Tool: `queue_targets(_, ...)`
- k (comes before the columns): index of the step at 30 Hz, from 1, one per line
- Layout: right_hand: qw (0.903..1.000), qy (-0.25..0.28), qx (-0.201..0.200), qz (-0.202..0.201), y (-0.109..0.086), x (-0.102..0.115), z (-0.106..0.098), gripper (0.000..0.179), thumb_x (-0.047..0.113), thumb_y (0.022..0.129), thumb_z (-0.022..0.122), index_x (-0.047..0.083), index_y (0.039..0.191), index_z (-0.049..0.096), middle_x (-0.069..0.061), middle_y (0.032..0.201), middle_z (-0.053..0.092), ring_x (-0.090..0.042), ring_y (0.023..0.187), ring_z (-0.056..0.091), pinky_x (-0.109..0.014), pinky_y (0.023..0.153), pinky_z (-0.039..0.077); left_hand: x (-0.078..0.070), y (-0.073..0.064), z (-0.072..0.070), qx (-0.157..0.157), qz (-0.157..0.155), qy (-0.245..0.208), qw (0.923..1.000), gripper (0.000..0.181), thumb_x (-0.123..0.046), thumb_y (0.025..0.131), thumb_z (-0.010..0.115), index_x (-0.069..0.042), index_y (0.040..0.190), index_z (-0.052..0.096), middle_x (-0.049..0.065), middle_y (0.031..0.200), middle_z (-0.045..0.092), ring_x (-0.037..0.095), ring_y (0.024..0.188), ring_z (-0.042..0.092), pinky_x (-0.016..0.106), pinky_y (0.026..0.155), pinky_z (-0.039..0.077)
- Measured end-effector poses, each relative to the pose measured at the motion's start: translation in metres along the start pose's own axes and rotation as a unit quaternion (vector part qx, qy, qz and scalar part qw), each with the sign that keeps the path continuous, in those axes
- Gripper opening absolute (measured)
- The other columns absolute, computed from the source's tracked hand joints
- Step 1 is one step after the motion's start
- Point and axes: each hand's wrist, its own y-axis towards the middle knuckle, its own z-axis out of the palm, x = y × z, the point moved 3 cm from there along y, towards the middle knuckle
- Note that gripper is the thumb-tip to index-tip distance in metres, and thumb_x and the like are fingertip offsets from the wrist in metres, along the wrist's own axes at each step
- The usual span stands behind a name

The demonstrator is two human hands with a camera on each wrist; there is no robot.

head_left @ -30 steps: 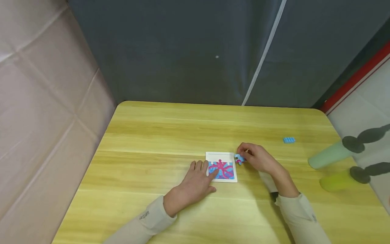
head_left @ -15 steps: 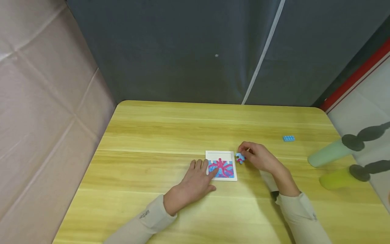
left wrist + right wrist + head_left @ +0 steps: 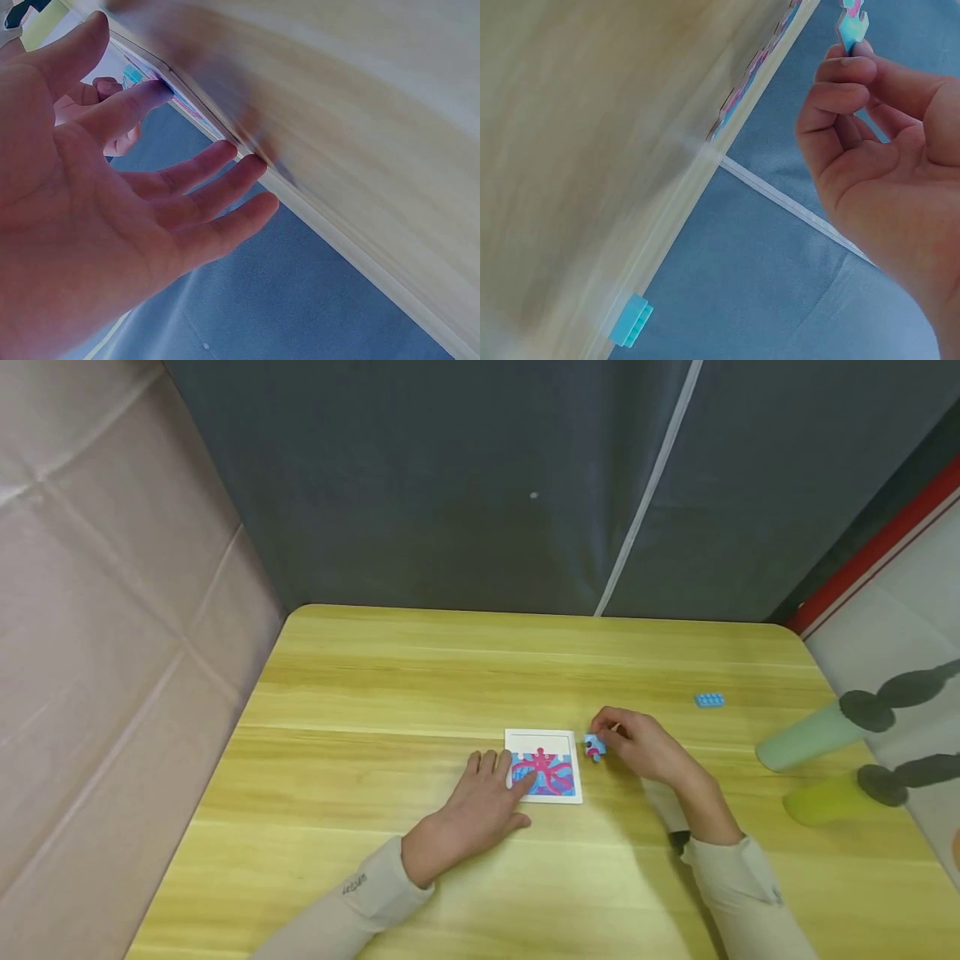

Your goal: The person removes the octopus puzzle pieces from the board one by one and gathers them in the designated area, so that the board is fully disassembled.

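A white-framed jigsaw puzzle (image 3: pixel 552 776) with a pink octopus on blue lies on the table in the head view; a pale band runs along its far side. My left hand (image 3: pixel 480 806) rests at the left of it with fingers extended, the index finger lying over the picture. To the right of the frame, my right hand (image 3: pixel 637 747) pinches a blue and pink puzzle piece (image 3: pixel 595 746) between thumb and fingers. The same puzzle piece (image 3: pixel 853 26) stands up from the fingertips in the right wrist view, partly cut off by the top edge.
A small light-blue toy brick (image 3: pixel 709 700) lies toward the back right of the wooden table (image 3: pixel 337 735). Two cylinders, one mint green (image 3: pixel 798 739) and one yellow-green (image 3: pixel 821 800), are at the right side. A dark curtain (image 3: pixel 450 485) hangs behind the table.
My right hand has drawn the puzzle piece slightly to the right, widening the gap to the frame. The left hand stays on the puzzle.
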Motion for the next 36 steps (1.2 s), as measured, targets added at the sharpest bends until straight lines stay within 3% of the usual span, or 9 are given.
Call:
queue_targets(14, 0.9996, 0.006, 0.014, 0.024, -0.004, -0.009, -0.007, 0.014, 0.003, 0.104, 0.054, 0.008, 0.105, 0.067, -0.004, 0.086, 0.064, -0.015, 0.074, 0.051, -0.025, 0.064, 0.044, 0.000, -0.001, 0.000, -0.005, 0.000, 0.001, 1.0000, 0.063, -0.055, 0.101, 0.059, -0.028, 0.156, 0.046, 0.018, 0.152, 0.047, 0.038, 0.135, 0.049, 0.054, 0.120, 0.036)
queue_targets(31, 0.9990, -0.007, 0.000, 0.045, -0.008, -0.020, -0.017, 0.016, 0.006, 0.106, 0.051, 0.006, 0.109, 0.066, -0.006, 0.086, 0.064, -0.016, 0.072, 0.052, -0.027, 0.065, 0.045, 0.000, -0.002, 0.000, -0.003, 0.003, 0.004, 1.0000, 0.063, -0.055, 0.101, 0.058, -0.028, 0.157, 0.045, 0.018, 0.153, 0.047, 0.038, 0.136, 0.049, 0.054, 0.120, 0.036)
queue_targets(36, 0.9987, -0.017, 0.005, 0.047, -0.008, -0.023, -0.020, 0.015, 0.007, 0.106, 0.052, 0.007, 0.109, 0.066, -0.005, 0.086, 0.064, -0.015, 0.072, 0.052, -0.027, 0.065, 0.045, 0.000, -0.002, 0.001, -0.017, 0.007, 0.001, 0.9998, 0.063, -0.054, 0.100, 0.060, -0.027, 0.156, 0.047, 0.019, 0.150, 0.048, 0.039, 0.133, 0.049, 0.055, 0.119, 0.037)
